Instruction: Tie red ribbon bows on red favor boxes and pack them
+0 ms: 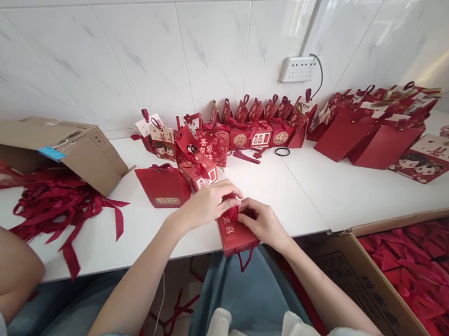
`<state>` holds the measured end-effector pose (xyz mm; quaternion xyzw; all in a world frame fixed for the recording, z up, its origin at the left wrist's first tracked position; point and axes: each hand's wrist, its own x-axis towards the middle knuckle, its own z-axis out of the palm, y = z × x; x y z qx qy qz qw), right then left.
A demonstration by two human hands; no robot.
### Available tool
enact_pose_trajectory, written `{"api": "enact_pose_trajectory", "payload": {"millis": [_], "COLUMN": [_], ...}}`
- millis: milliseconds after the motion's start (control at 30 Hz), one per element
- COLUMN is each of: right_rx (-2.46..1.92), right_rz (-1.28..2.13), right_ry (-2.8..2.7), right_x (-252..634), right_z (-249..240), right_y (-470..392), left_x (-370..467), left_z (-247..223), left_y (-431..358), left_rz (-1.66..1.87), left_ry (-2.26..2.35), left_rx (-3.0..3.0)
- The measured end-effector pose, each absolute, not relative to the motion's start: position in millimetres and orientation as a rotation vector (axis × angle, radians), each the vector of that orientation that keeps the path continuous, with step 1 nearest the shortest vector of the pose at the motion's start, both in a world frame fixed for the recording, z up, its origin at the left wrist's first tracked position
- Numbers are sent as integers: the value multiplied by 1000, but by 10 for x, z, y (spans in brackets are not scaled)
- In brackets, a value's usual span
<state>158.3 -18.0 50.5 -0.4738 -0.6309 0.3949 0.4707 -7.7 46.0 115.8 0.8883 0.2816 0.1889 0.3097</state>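
A red gift box with pale printed characters (233,235) lies at the table's front edge, a twisted cord loop hanging from its near end. Over its far part, a red ribbon (234,213) is pinched between the closed fingers of my left hand (210,202). My right hand (264,223) is closed too, its thumb and fingertips on the same ribbon from the right side of the box. The fingers partly cover the ribbon, so whether it is knotted cannot be seen. Just beyond my left hand stands a red box with a bow (198,171).
Red ribbons (65,201) spill beside an open cardboard box (83,147) on the left, near a co-worker's arm (1,255). Red gift boxes (261,136) line the wall. Red bags (385,140) stand at right. A carton (357,282) of red packages sits low right.
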Motion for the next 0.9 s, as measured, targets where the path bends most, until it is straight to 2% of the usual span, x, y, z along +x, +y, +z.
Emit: {"api": "enact_pose_trajectory", "payload": {"millis": [167,333,567,900], "right_rx": [-1106,-1089,-1118,-1254], "right_rz": [1137,1130,996,743], "right_ry": [-1382,-1283,-1273,-1490], "right_x": [1570,1547,1510,1497], "right_z": [443,409,419,450], "right_y": [-177,-169,-212,-266], "left_x": [-44,-59,-133,-97], "left_z": [952,709,501,534], "left_y": [567,528,215,-9], "left_rz": [569,700,885,890], "left_ry": [858,892,966,996], "left_rx": [2073,2075,2109,1991]}}
